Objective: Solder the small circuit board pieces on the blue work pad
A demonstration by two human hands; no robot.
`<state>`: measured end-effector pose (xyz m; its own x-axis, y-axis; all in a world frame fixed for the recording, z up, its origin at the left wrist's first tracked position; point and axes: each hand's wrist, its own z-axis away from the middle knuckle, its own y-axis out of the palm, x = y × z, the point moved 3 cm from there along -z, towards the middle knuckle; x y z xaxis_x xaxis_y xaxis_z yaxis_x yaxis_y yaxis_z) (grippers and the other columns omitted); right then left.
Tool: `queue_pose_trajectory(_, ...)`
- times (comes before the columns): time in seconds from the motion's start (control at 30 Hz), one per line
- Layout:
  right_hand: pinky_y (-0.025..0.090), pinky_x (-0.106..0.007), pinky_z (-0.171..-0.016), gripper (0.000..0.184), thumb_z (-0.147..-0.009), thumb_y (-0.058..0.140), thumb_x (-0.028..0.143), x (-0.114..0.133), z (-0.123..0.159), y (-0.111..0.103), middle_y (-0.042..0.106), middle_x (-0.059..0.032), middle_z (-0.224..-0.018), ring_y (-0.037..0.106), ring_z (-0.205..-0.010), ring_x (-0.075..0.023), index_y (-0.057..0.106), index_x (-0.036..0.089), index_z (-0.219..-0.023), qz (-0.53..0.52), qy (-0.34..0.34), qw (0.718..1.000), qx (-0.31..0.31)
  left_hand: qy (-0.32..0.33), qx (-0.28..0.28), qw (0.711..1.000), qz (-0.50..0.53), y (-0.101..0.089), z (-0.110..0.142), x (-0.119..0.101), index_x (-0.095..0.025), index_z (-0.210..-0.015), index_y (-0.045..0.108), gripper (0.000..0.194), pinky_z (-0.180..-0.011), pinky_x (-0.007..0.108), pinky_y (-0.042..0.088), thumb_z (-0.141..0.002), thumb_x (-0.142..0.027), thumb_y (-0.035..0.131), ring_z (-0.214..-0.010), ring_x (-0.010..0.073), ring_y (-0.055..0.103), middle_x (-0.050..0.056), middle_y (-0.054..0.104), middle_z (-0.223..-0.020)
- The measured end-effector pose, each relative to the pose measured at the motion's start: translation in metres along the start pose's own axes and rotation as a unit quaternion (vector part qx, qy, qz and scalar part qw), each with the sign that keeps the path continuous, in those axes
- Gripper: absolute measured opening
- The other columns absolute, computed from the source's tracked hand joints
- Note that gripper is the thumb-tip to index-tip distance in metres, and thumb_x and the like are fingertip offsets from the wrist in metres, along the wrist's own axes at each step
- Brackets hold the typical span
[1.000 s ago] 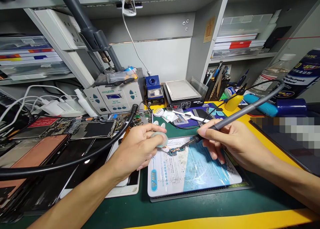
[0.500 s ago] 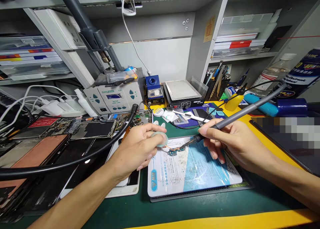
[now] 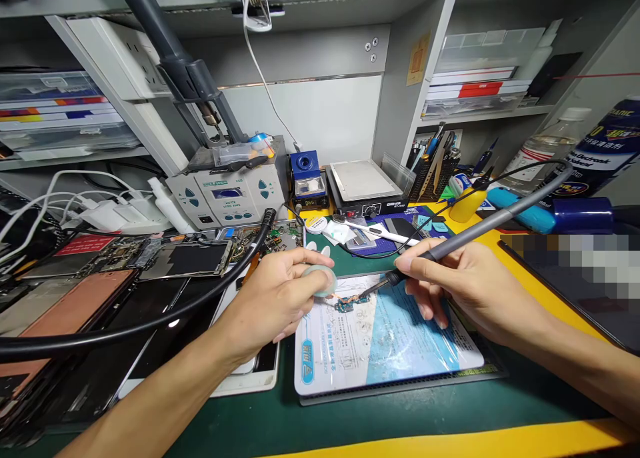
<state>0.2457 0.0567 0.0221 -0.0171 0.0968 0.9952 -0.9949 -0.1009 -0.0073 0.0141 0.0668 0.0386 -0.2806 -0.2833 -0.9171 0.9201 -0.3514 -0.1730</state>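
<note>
The head camera looks down from above, near the circuit board (image 3: 345,307). It faces forward, towards shelving (image 3: 404,51) behind that board.

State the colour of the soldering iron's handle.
The soldering iron's handle is grey, seen best in the head view.

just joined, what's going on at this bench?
Someone is working with bare hands on a small blue circuit board lying on a white-and-blue sheet. The right hand holds a soldering iron like a pen, its tip at the board; actual contact is too small to confirm. The left hand pinches a pale green disc, with a copper-coloured strand running between it and the board.
</note>
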Motion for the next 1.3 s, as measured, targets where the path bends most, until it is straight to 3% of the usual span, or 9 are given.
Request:
queue_pose_trajectory(0.4,0.043,-0.016,-0.029,0.024,-0.074,0.084,0.032,0.0,0.0,-0.001,0.063,0.0019,-0.052,0.058,-0.037,-0.0116,0.066,0.016,-0.073,-0.036,0.0,0.999,-0.004,0.007,0.01,1.0,0.007,0.0,-0.001,0.001,-0.017,-0.115,0.057,0.03,-0.032,0.014,0.02,-0.089,-0.029,0.062,-0.034,0.0033,0.023,-0.012,0.038,-0.047)
queue_pose_trajectory(0.5,0.043,-0.016,-0.029,0.025,-0.075,0.084,0.032,0.001,0.0,-0.001,0.062,0.0023,-0.051,0.058,-0.036,-0.0114,0.065,0.016,-0.073,-0.049,0.006,0.999,-0.007,0.044,0.018,0.999,-0.018,0.0,0.002,-0.001,-0.018,-0.117,0.056,0.03,-0.033,0.016,0.025,-0.092,-0.033,0.06,-0.033,0.0041,0.029,-0.012,0.04,-0.051)
queue_pose_trajectory(0.6,0.043,-0.015,-0.029,0.026,-0.078,0.081,0.034,0.001,-0.002,-0.003,0.063,0.0012,-0.054,0.058,-0.036,-0.0107,0.064,0.016,-0.073,-0.067,0.017,0.998,-0.007,0.123,-0.005,0.988,-0.092,-0.003,0.01,-0.005,-0.019,-0.123,0.054,0.036,-0.04,0.018,0.038,-0.092,-0.036,0.062,-0.04,0.0065,0.046,-0.006,0.054,-0.066)
queue_pose_trajectory(0.7,0.044,-0.015,-0.03,0.027,-0.08,0.079,0.035,0.0,-0.003,-0.005,0.064,0.0003,-0.055,0.056,-0.036,-0.0094,0.063,0.016,-0.071,-0.094,0.031,0.995,0.001,0.225,-0.062,0.95,-0.208,-0.008,0.019,-0.01,-0.022,-0.131,0.052,0.044,-0.046,0.019,0.043,-0.091,-0.035,0.065,-0.052,0.0089,0.055,-0.001,0.063,-0.082)
queue_pose_trajectory(0.77,0.044,-0.015,-0.03,0.027,-0.081,0.079,0.035,-0.001,-0.004,-0.006,0.064,0.0,-0.054,0.055,-0.035,-0.0088,0.062,0.016,-0.07,-0.107,0.039,0.994,0.004,0.309,-0.084,0.893,-0.318,-0.01,0.025,-0.013,-0.021,-0.122,0.06,0.032,-0.051,0.02,0.044,-0.092,-0.03,0.063,-0.053,0.0093,0.054,-0.001,0.064,-0.079)
queue_pose_trajectory(0.87,0.044,-0.015,-0.029,0.025,-0.08,0.079,0.034,-0.001,-0.003,-0.006,0.065,-0.0006,-0.055,0.057,-0.035,-0.0096,0.065,0.015,-0.072,-0.107,0.035,0.994,0.001,0.41,-0.049,0.806,-0.425,-0.008,0.03,-0.013,-0.018,-0.103,0.064,0.013,-0.063,0.022,0.048,-0.093,-0.016,0.056,-0.068,0.0119,0.06,0.004,0.067,-0.091)
queue_pose_trajectory(0.97,0.046,-0.016,-0.029,0.023,-0.079,0.08,0.034,0.0,-0.002,-0.005,0.067,-0.0012,-0.057,0.06,-0.037,-0.0112,0.068,0.015,-0.074,-0.086,0.028,0.996,0.004,0.451,-0.022,0.759,-0.468,-0.006,0.031,-0.009,-0.016,-0.103,0.061,0.017,-0.072,0.025,0.05,-0.09,-0.008,0.053,-0.082,0.0151,0.063,0.007,0.068,-0.097)
queue_pose_trajectory(1.1,0.046,-0.016,-0.03,0.024,-0.079,0.08,0.035,-0.001,0.0,-0.004,0.066,-0.0006,-0.056,0.061,-0.037,-0.0117,0.068,0.015,-0.073,-0.069,0.02,0.997,0.007,0.467,-0.016,0.734,-0.492,-0.003,0.033,-0.006,-0.015,-0.106,0.059,0.02,-0.082,0.028,0.051,-0.089,-0.006,0.053,-0.091,0.0183,0.065,0.009,0.068,-0.098)
queue_pose_trajectory(1.3,0.048,-0.017,-0.032,0.027,-0.075,0.085,0.037,0.001,0.001,-0.002,0.067,-0.0001,-0.055,0.063,-0.04,-0.0134,0.068,0.016,-0.075,-0.055,0.012,0.998,0.005,0.441,0.005,0.736,-0.514,-0.002,0.031,-0.002,-0.014,-0.105,0.06,0.02,-0.082,0.031,0.051,-0.09,-0.005,0.049,-0.091,0.019,0.066,0.008,0.068,-0.096)
